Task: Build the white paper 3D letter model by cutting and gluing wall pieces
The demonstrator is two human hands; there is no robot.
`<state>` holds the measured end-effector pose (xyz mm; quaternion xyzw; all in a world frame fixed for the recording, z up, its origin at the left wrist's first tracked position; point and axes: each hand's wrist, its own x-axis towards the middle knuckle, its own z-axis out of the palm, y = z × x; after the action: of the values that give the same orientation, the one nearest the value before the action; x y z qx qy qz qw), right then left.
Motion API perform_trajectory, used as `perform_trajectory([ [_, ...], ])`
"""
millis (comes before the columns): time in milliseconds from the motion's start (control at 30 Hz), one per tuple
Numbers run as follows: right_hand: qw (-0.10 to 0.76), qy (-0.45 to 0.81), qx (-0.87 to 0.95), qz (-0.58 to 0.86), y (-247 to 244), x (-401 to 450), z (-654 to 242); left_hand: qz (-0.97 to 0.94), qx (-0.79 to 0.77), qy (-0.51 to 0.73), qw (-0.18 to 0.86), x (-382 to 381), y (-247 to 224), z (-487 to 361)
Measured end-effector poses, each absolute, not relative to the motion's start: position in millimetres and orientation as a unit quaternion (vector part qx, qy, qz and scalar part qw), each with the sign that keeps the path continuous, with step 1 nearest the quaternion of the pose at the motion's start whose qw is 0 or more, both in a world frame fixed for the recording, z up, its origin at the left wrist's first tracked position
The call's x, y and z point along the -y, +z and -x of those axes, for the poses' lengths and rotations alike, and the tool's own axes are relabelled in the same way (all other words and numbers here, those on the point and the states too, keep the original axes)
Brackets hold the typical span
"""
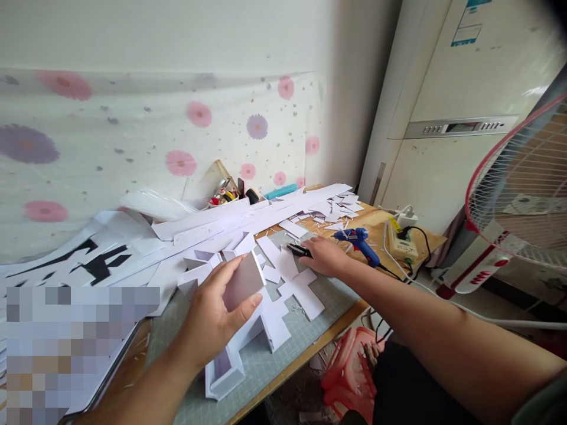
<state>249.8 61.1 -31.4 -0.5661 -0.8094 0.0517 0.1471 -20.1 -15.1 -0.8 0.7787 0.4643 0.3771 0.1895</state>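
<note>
My left hand (pixel 221 307) grips an upright wall of a white foam-board piece (pixel 243 280), thumb on the near side and fingers behind it. That piece has several folded walls and rests on the grey cutting mat (pixel 172 354). Farther right, my right hand (pixel 322 255) is closed around a black cutter (pixel 299 250) lying low over the mat. Flat white cross-shaped cutouts (pixel 305 293) lie between and below the hands. Just beyond my right hand is a blue glue gun (pixel 358 239).
White strips (pixel 283 209) and scraps (pixel 339 206) cover the table's back. A power strip (pixel 404 243) with cables sits at the right, near a fan (pixel 522 189). A red plastic stool (pixel 349 372) stands below the table edge. Tools fill a container (pixel 225 195) by the wall.
</note>
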Motion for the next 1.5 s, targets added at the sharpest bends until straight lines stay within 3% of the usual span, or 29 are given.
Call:
perform_trajectory([
  [133, 0.133, 0.069, 0.795, 0.588, -38.8, -68.6, -254.0, -0.786, -0.469, 0.351, 0.197, 20.0, 2.9, 19.8],
  [267, 0.194, 0.084, 0.793, 0.571, -18.3, -50.3, -248.5, -0.781, -0.471, 0.358, 0.201, 21.3, 3.3, 22.9],
  [367, 0.245, 0.118, 0.819, 0.505, 3.3, -20.2, -243.5, -0.785, -0.464, 0.359, 0.199, 23.2, 5.1, 22.9],
  [467, 0.306, 0.249, 0.844, 0.364, 15.6, 11.3, -235.7, -0.791, -0.457, 0.353, 0.2, 25.6, 7.1, 19.9],
  [1067, 0.292, 0.263, 0.829, 0.399, 9.1, 30.8, -217.6, -0.776, -0.434, 0.359, 0.283, 34.0, 8.0, 10.2],
  [1500, 0.315, 0.26, 0.857, 0.313, 6.4, 43.8, -213.8, -0.732, -0.483, 0.37, 0.306, 21.5, 5.1, 14.2],
])
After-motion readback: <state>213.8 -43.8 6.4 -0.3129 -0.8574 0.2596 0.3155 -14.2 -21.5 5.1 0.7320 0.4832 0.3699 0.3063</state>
